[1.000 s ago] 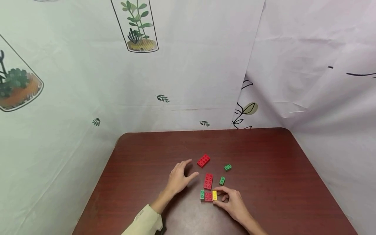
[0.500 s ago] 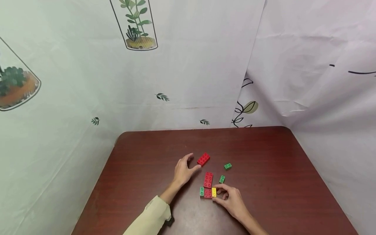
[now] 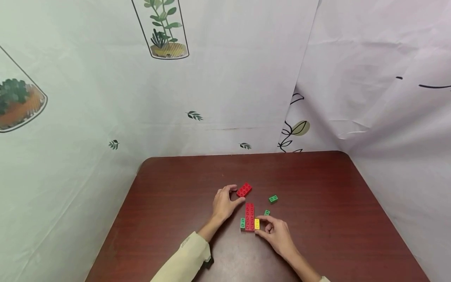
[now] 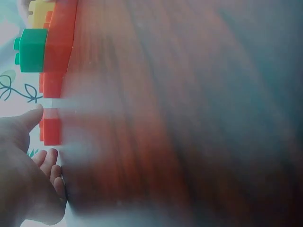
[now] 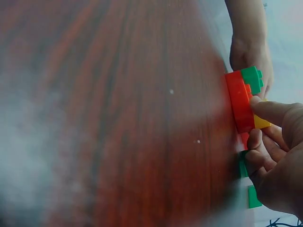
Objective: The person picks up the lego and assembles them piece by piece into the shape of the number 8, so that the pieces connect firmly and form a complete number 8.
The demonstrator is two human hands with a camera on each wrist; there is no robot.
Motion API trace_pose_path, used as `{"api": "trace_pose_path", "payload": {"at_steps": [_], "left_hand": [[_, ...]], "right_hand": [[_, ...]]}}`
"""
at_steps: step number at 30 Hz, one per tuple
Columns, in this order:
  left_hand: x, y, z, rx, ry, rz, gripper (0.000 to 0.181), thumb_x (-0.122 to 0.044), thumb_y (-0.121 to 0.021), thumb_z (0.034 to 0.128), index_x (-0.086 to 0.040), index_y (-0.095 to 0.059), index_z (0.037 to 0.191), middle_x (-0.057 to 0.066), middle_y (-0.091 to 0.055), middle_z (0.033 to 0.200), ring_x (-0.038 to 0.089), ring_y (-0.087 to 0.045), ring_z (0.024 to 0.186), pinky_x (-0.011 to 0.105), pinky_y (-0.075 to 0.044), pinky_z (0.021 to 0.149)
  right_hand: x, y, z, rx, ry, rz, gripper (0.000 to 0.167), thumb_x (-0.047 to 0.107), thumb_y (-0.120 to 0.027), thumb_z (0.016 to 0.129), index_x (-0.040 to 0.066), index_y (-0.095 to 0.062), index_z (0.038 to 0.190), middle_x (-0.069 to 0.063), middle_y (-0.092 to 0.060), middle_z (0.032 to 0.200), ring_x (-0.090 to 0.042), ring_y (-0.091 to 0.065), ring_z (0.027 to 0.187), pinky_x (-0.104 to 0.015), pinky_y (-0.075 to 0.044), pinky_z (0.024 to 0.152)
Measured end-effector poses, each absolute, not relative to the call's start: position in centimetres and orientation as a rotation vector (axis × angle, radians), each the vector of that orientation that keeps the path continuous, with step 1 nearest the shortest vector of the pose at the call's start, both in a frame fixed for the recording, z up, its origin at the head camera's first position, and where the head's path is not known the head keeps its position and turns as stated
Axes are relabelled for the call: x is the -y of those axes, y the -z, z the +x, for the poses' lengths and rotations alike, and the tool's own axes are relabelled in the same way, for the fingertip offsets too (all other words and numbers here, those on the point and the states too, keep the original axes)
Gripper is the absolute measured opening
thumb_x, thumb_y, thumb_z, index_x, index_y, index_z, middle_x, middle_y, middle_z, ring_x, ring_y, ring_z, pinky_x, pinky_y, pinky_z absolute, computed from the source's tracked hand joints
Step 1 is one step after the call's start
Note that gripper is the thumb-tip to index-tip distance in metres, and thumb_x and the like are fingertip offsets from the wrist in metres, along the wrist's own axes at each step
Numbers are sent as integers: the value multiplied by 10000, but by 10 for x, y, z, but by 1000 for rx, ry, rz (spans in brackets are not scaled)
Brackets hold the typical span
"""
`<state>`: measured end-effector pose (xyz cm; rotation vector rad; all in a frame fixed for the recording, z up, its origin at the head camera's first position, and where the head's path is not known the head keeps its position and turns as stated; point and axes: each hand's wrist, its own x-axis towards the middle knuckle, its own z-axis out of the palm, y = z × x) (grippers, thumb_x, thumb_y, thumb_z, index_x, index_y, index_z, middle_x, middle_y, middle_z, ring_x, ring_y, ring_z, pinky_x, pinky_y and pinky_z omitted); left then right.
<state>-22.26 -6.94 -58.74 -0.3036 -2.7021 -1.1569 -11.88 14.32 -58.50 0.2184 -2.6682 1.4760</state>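
My right hand (image 3: 279,234) pinches a yellow toy building brick (image 3: 257,224) between thumb and fingers. That brick sits on one edge of a red brick (image 3: 249,225), and a small green brick (image 3: 242,223) sits on the opposite edge. A second red brick (image 3: 249,208) lies end to end behind it; whether the two touch cannot be told. My left hand (image 3: 224,203) has its thumb and fingers spread around a loose red brick (image 3: 244,190) farther back. In the left wrist view a small gap shows between the fingers and that loose red brick (image 4: 52,132).
Two small green bricks lie to the right, one (image 3: 273,199) farther back and the other (image 3: 267,212) partly behind my right fingers. The brown table (image 3: 169,188) meets a printed cloth wall (image 3: 225,78) at its back edge.
My left hand has moved forward and right to the loose red brick. My right hand has slid the red-green-yellow group forward, up to the second red brick.
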Motion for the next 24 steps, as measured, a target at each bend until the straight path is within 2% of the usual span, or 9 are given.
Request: {"api": "trace_pose_path", "payload": {"at_steps": [7, 11, 16, 24], "left_hand": [[65, 587, -224, 2717, 1115, -265, 490, -344, -921, 851, -109, -737, 1239, 21, -747, 1133, 267, -628, 1071, 478, -486, 949], [64, 587, -224, 2718, 1083, -255, 460, -357, -923, 846, -135, -745, 1207, 12, -743, 1107, 255, -623, 1046, 475, -484, 935], [64, 588, -224, 2721, 1069, -254, 423, -354, -923, 847, -157, -751, 1180, 0, -736, 1073, 243, -618, 1023, 466, -479, 923], [64, 590, -225, 2717, 1021, -275, 413, -317, -935, 834, -160, -757, 1172, -8, -743, 1108, 238, -618, 1012, 443, -481, 874]], "right_hand": [[-142, 582, -125, 2689, -1448, 182, 387, 54, -951, 766, 119, -805, 1119, 139, -528, 551, -11, -475, 492, -217, -407, 534], [-141, 583, -129, 2685, -1446, 177, 385, 47, -950, 768, 118, -805, 1118, 137, -539, 575, -17, -488, 516, -216, -408, 552], [-141, 583, -133, 2658, -1494, 173, 374, 14, -935, 776, 99, -803, 1116, 105, -598, 677, -32, -508, 574, -213, -426, 559], [-141, 587, -138, 2563, -1503, 210, 401, -48, -931, 748, 68, -803, 1111, 11, -749, 886, -77, -681, 737, -255, -573, 667]]}}
